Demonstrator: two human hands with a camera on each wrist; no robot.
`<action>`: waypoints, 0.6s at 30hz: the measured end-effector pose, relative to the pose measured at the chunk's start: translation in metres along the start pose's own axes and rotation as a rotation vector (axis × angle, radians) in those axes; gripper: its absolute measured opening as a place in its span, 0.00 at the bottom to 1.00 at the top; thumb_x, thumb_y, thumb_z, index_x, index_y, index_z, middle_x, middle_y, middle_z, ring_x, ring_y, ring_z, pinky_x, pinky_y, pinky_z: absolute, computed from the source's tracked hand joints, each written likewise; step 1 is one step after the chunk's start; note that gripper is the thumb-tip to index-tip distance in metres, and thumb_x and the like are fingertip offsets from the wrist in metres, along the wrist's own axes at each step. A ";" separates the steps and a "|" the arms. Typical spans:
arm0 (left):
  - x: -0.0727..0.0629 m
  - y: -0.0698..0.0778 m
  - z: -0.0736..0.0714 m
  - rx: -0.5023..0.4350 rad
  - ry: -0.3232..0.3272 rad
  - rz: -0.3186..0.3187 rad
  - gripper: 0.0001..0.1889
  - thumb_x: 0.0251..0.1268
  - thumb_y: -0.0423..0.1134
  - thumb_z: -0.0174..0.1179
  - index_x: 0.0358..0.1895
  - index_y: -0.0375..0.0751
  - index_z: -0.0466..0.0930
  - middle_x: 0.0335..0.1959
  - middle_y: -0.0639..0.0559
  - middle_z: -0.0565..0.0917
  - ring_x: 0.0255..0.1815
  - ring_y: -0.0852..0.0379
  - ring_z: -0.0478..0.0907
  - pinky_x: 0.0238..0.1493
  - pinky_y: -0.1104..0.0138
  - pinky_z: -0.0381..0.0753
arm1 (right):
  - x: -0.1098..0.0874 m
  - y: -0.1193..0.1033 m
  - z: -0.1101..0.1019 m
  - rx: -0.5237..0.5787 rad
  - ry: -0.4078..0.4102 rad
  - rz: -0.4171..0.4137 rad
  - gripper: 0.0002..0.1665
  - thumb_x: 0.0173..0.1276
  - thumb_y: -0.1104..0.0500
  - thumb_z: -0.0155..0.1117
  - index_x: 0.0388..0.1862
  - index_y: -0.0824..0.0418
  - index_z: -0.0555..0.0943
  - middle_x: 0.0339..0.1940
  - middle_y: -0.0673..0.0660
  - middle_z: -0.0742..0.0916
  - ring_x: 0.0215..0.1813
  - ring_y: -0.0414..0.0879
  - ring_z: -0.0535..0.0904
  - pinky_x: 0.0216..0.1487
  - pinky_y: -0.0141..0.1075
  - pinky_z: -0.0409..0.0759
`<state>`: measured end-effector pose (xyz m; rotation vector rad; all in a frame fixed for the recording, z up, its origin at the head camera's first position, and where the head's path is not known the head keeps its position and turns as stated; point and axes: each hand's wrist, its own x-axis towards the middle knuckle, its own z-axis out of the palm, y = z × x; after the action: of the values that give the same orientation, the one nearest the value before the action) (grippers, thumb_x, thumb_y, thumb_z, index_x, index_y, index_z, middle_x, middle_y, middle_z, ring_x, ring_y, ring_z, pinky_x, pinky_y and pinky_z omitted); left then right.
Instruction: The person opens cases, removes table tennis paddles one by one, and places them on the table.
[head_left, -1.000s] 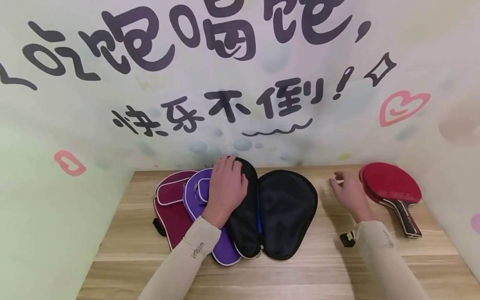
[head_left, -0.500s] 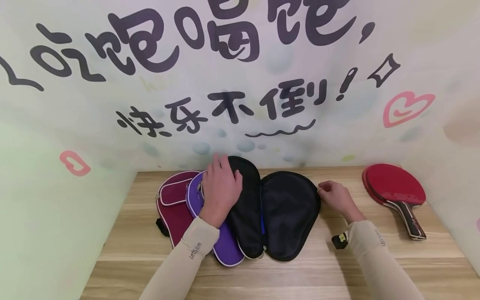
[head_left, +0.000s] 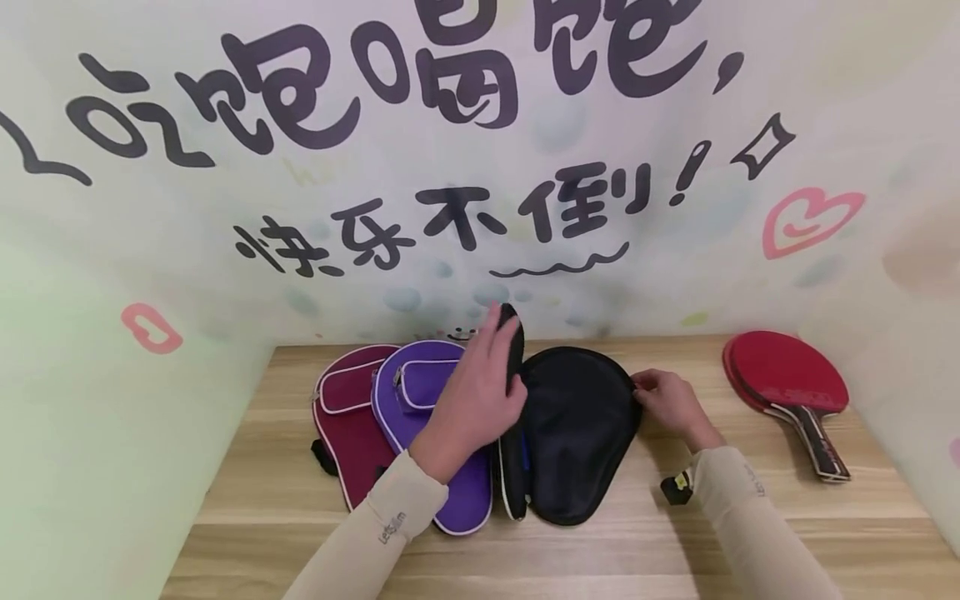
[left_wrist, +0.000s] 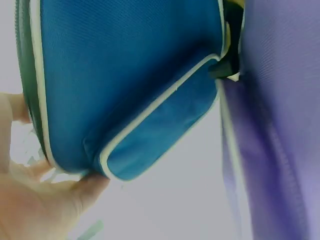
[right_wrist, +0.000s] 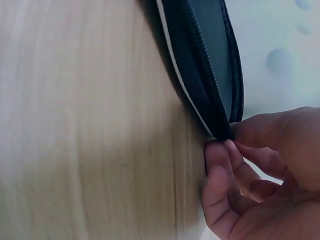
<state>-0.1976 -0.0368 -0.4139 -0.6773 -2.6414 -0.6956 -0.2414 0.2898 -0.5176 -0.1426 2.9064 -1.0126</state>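
Note:
An unzipped table tennis bat case [head_left: 573,433] lies spread, its black lining showing; the outside of its left half is blue with a white-piped pocket [left_wrist: 160,130]. My left hand [head_left: 476,396] holds that half at its top edge, and it stands nearly upright. In the left wrist view the left fingers [left_wrist: 92,187] reach both sides of the rim. My right hand [head_left: 671,404] pinches the far right edge of the half lying on the table; the right wrist view shows thumb and fingertips [right_wrist: 245,131] meeting at the zip edge.
A purple bat case [head_left: 461,508] overlaps a maroon bat case [head_left: 348,433] left of the spread one. Two red table tennis bats [head_left: 787,371] lie stacked at the right on the wooden table [head_left: 600,558]. A printed wall [head_left: 420,300] rises behind the table.
My left hand has moved right, raising the left half of the case from flat to nearly upright and uncovering the purple case. My right hand has come left from beside the bats to the case's edge.

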 end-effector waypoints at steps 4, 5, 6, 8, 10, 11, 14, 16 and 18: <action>-0.009 0.019 0.008 0.106 -0.071 0.181 0.43 0.63 0.38 0.60 0.82 0.39 0.53 0.84 0.35 0.50 0.81 0.37 0.60 0.78 0.50 0.67 | -0.002 0.001 -0.001 -0.011 0.006 0.015 0.16 0.70 0.65 0.60 0.53 0.71 0.84 0.47 0.69 0.89 0.44 0.57 0.84 0.44 0.42 0.79; -0.013 0.023 0.011 0.134 -0.086 0.210 0.44 0.63 0.39 0.60 0.82 0.41 0.51 0.84 0.36 0.49 0.82 0.37 0.58 0.78 0.49 0.66 | -0.002 0.001 -0.001 -0.010 0.004 0.020 0.16 0.70 0.65 0.60 0.53 0.71 0.84 0.47 0.69 0.89 0.44 0.57 0.84 0.44 0.42 0.79; -0.016 0.027 0.015 0.158 -0.098 0.232 0.46 0.63 0.40 0.61 0.83 0.42 0.48 0.85 0.36 0.47 0.83 0.37 0.56 0.78 0.48 0.66 | -0.003 0.001 -0.001 -0.011 0.005 0.021 0.16 0.70 0.66 0.60 0.53 0.70 0.84 0.47 0.69 0.89 0.44 0.56 0.84 0.44 0.41 0.78; -0.021 0.034 0.022 0.185 -0.111 0.249 0.48 0.62 0.41 0.61 0.84 0.45 0.45 0.85 0.38 0.44 0.84 0.37 0.53 0.77 0.46 0.67 | -0.003 0.001 -0.002 -0.011 0.006 0.021 0.16 0.70 0.66 0.59 0.53 0.70 0.84 0.46 0.69 0.90 0.43 0.56 0.84 0.43 0.41 0.78; -0.028 0.041 0.030 0.186 -0.107 0.238 0.49 0.62 0.41 0.62 0.84 0.46 0.43 0.86 0.38 0.42 0.85 0.38 0.50 0.75 0.45 0.70 | -0.004 0.001 -0.003 -0.005 0.006 0.023 0.16 0.70 0.66 0.59 0.53 0.70 0.84 0.47 0.69 0.90 0.44 0.56 0.85 0.43 0.40 0.78; -0.031 0.044 0.033 0.187 -0.099 0.224 0.49 0.63 0.41 0.62 0.84 0.46 0.42 0.86 0.38 0.41 0.85 0.38 0.49 0.74 0.45 0.71 | -0.004 0.001 -0.004 -0.004 0.004 0.021 0.16 0.70 0.66 0.59 0.54 0.70 0.84 0.47 0.69 0.90 0.44 0.56 0.85 0.43 0.40 0.78; -0.040 0.051 0.044 0.182 -0.078 0.176 0.50 0.64 0.40 0.62 0.84 0.46 0.39 0.86 0.37 0.39 0.86 0.37 0.46 0.70 0.44 0.75 | -0.005 0.000 -0.005 0.010 0.001 0.030 0.17 0.71 0.66 0.58 0.54 0.71 0.84 0.49 0.69 0.89 0.45 0.57 0.85 0.43 0.40 0.78; -0.046 0.055 0.049 0.190 -0.081 0.149 0.51 0.66 0.40 0.62 0.85 0.47 0.37 0.86 0.37 0.38 0.86 0.37 0.44 0.68 0.44 0.77 | -0.004 0.000 -0.003 0.017 -0.004 0.036 0.17 0.71 0.66 0.58 0.55 0.71 0.84 0.50 0.70 0.89 0.46 0.56 0.85 0.44 0.39 0.78; -0.052 0.058 0.053 0.206 -0.092 0.131 0.51 0.66 0.41 0.63 0.85 0.49 0.37 0.86 0.38 0.38 0.86 0.36 0.45 0.66 0.44 0.79 | -0.004 0.000 -0.001 0.032 -0.016 0.041 0.17 0.72 0.66 0.57 0.55 0.71 0.84 0.50 0.70 0.89 0.46 0.55 0.85 0.44 0.38 0.78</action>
<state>-0.1333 0.0169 -0.4575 -0.8304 -2.6725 -0.3580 -0.2374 0.2907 -0.5164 -0.0883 2.8644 -1.0466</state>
